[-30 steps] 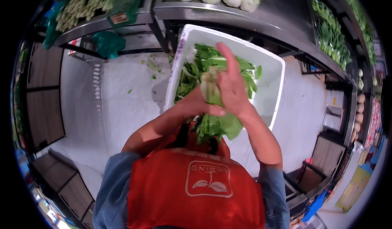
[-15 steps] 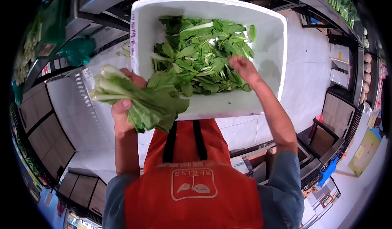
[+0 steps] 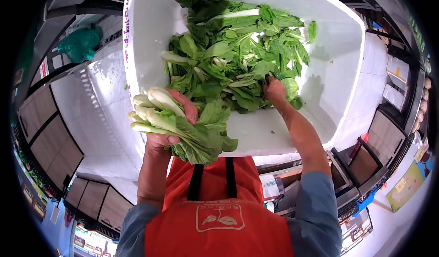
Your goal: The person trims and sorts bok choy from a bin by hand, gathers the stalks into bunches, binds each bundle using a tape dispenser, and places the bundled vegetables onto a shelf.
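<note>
My left hand (image 3: 176,119) is closed around a bunch of bok choy (image 3: 201,129), its pale stalk ends pointing left and its green leaves hanging right. The bunch is by the near left edge of a white foam box (image 3: 320,106). Inside the box, loose bok choy leaves (image 3: 238,60) lie in a heap, some with thick white stalks. My right hand (image 3: 275,91) reaches in at the near right side of this heap. Its fingers are curled in against the leaves, and the fingertips are partly hidden among them.
A green plastic bag (image 3: 80,45) is at the far left. Wooden-fronted cabinets (image 3: 45,129) stand along the left, over a pale tiled floor (image 3: 105,119). To the right is a dark-framed shelf or chair-like piece (image 3: 368,158). A red apron (image 3: 219,229) covers my front.
The box now appears larger and closer. My right hand has lowered onto the heap's near right side. My left hand still holds the bunch, now nearer the box's front left edge.
</note>
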A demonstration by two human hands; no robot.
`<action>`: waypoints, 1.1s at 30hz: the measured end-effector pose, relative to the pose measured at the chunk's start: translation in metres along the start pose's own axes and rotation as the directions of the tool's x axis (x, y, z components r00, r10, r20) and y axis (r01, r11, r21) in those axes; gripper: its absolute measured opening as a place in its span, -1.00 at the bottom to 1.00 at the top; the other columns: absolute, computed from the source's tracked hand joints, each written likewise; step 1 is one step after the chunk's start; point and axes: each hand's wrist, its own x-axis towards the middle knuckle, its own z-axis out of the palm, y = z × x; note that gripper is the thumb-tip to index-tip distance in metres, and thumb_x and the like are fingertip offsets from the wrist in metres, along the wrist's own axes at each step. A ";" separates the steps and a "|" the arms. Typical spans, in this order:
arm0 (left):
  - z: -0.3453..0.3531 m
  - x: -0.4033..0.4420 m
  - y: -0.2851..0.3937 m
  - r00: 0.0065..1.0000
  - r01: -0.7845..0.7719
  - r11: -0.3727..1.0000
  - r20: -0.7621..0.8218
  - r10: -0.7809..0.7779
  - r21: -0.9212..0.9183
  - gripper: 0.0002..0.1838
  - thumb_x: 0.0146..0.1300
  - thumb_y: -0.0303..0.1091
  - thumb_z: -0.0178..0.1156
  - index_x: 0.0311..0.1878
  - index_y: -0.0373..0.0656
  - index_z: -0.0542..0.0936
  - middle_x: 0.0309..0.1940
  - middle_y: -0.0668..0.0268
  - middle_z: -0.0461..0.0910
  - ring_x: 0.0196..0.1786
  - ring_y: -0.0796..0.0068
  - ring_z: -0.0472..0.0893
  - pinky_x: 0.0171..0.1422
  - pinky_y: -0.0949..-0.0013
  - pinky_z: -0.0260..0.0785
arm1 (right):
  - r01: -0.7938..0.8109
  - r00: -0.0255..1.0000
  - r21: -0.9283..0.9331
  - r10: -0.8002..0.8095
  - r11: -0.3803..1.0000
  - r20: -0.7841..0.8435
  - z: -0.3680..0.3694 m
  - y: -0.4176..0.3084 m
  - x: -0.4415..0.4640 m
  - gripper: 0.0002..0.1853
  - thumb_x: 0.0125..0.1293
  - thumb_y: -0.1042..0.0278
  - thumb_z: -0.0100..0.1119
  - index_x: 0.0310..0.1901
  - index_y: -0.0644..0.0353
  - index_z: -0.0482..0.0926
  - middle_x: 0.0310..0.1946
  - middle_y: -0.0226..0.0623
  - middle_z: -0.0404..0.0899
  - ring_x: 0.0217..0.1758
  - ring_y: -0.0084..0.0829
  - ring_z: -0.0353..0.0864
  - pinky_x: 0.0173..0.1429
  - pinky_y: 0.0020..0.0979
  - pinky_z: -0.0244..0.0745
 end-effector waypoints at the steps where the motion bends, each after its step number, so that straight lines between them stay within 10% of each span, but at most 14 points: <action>1: -0.001 0.002 -0.001 1.000 -0.002 1.000 -0.003 0.002 -0.013 -0.18 -0.28 -0.19 0.62 0.10 -0.15 0.42 -0.34 0.20 0.55 -0.29 0.35 0.55 -0.18 0.31 0.38 | 0.007 0.999 0.027 -0.008 1.000 0.044 -0.010 -0.004 -0.001 -0.58 0.16 0.13 0.34 -0.04 0.25 0.59 -0.14 0.06 0.66 -0.07 0.04 0.66 0.04 -0.15 0.56; 4: -0.005 0.006 -0.003 0.997 -0.035 0.998 0.065 0.038 -0.052 -0.18 -0.29 -0.21 0.62 0.11 -0.15 0.42 -0.35 0.20 0.56 -0.30 0.35 0.55 -0.21 0.33 0.38 | 0.034 0.999 0.099 -0.034 0.994 0.003 -0.048 -0.001 -0.007 -0.77 0.25 0.22 0.27 -0.16 0.18 0.63 -0.19 -0.10 0.72 -0.14 -0.07 0.70 0.04 -0.15 0.59; 6: -0.007 0.008 -0.002 0.995 -0.044 0.997 0.088 0.050 -0.065 -0.17 -0.29 -0.21 0.62 0.11 -0.14 0.42 -0.35 0.20 0.56 -0.31 0.35 0.55 -0.23 0.34 0.39 | 0.196 0.981 0.795 -0.109 0.574 -0.163 -0.053 0.030 -0.005 -0.85 0.31 0.29 0.20 -0.16 0.11 0.64 -0.17 -0.24 0.73 -0.15 -0.29 0.69 0.05 -0.26 0.57; 10: -0.009 0.007 -0.004 0.995 -0.025 0.997 0.096 0.032 -0.078 -0.14 -0.31 -0.24 0.61 0.15 -0.15 0.41 -0.34 0.18 0.56 -0.29 0.33 0.58 -0.22 0.33 0.41 | 0.176 0.965 0.965 0.162 0.195 -0.208 -0.156 0.007 -0.033 -0.89 0.35 0.33 0.19 -0.15 0.03 0.64 -0.23 -0.40 0.70 -0.13 -0.59 0.59 0.13 -0.43 0.46; 15: -0.005 0.003 -0.002 0.996 0.024 0.997 0.088 -0.017 -0.080 -0.12 -0.35 -0.28 0.60 0.16 -0.15 0.43 -0.31 0.17 0.57 -0.25 0.28 0.61 -0.19 0.29 0.46 | 0.344 0.935 0.577 -0.325 0.741 -0.139 -0.119 -0.034 -0.042 -0.86 0.32 0.39 0.19 -0.11 -0.03 0.61 -0.21 -0.39 0.61 -0.19 -0.47 0.61 -0.11 -0.38 0.56; 18: -0.006 0.004 -0.005 0.994 0.027 0.998 0.112 -0.021 -0.057 -0.12 -0.36 -0.29 0.62 0.15 -0.17 0.43 -0.31 0.17 0.57 -0.24 0.26 0.62 -0.20 0.27 0.49 | 0.809 0.558 -0.118 -0.815 0.576 -0.157 -0.073 -0.080 -0.041 -0.82 0.19 0.44 0.31 -0.16 0.01 0.64 -0.28 -0.37 0.51 -0.27 -0.35 0.58 -0.22 -0.29 0.57; 21: -0.010 0.005 -0.005 0.987 0.017 1.000 0.158 -0.018 0.008 -0.12 -0.35 -0.25 0.65 0.14 -0.17 0.43 -0.28 0.15 0.59 -0.23 0.28 0.63 -0.20 0.29 0.51 | 0.805 0.486 -0.328 -0.866 0.495 -0.113 -0.032 -0.091 -0.024 -0.79 0.15 0.42 0.37 -0.15 0.06 0.63 -0.29 -0.29 0.49 -0.22 -0.22 0.60 -0.14 -0.32 0.61; 24: -0.010 0.010 -0.001 0.969 0.009 0.998 0.248 -0.022 0.056 -0.14 -0.29 -0.17 0.68 0.11 -0.16 0.43 -0.29 0.17 0.61 -0.25 0.34 0.62 -0.21 0.33 0.47 | 0.686 0.710 -0.118 -0.696 0.718 -0.105 -0.044 -0.078 -0.029 -0.85 0.20 0.36 0.34 -0.19 0.08 0.63 -0.26 -0.31 0.51 -0.21 -0.28 0.61 -0.15 -0.37 0.61; 25: -0.005 0.012 -0.003 0.968 0.001 0.999 0.252 -0.011 0.040 -0.17 -0.24 -0.11 0.67 0.09 -0.15 0.42 -0.33 0.21 0.62 -0.29 0.38 0.58 -0.22 0.35 0.42 | 0.767 0.642 0.235 -0.708 0.597 -0.293 -0.040 -0.058 -0.020 -0.87 0.29 0.29 0.28 -0.17 0.05 0.62 -0.28 -0.32 0.54 -0.30 -0.35 0.61 -0.24 -0.34 0.57; 27: 0.000 0.010 -0.003 0.971 -0.013 1.000 0.240 0.008 0.022 -0.20 -0.19 -0.06 0.66 0.06 -0.13 0.41 -0.36 0.25 0.62 -0.33 0.43 0.55 -0.23 0.38 0.36 | 0.095 0.979 0.819 -0.202 0.566 0.027 -0.086 -0.058 -0.045 -0.87 0.41 0.23 0.19 -0.11 0.03 0.58 -0.32 -0.43 0.55 -0.34 -0.48 0.59 -0.26 -0.42 0.55; 29: 0.005 0.007 -0.003 0.977 -0.018 1.000 0.211 0.013 0.021 -0.21 -0.18 -0.06 0.66 0.05 -0.13 0.40 -0.36 0.25 0.63 -0.33 0.44 0.56 -0.23 0.38 0.37 | 0.112 0.993 0.902 -0.080 0.417 -0.086 -0.111 -0.032 -0.036 -0.85 0.46 0.20 0.15 -0.07 0.02 0.54 -0.38 -0.54 0.51 -0.35 -0.60 0.52 -0.30 -0.51 0.51; 33: 0.005 0.009 -0.012 0.963 -0.093 0.995 0.257 0.079 0.042 -0.23 -0.17 -0.05 0.65 0.03 -0.12 0.39 -0.35 0.25 0.64 -0.34 0.44 0.57 -0.22 0.38 0.38 | 0.459 0.886 0.511 -0.418 0.727 -0.201 -0.104 -0.013 -0.029 -0.83 0.31 0.31 0.28 -0.10 0.06 0.58 -0.33 -0.35 0.61 -0.31 -0.43 0.63 -0.26 -0.39 0.56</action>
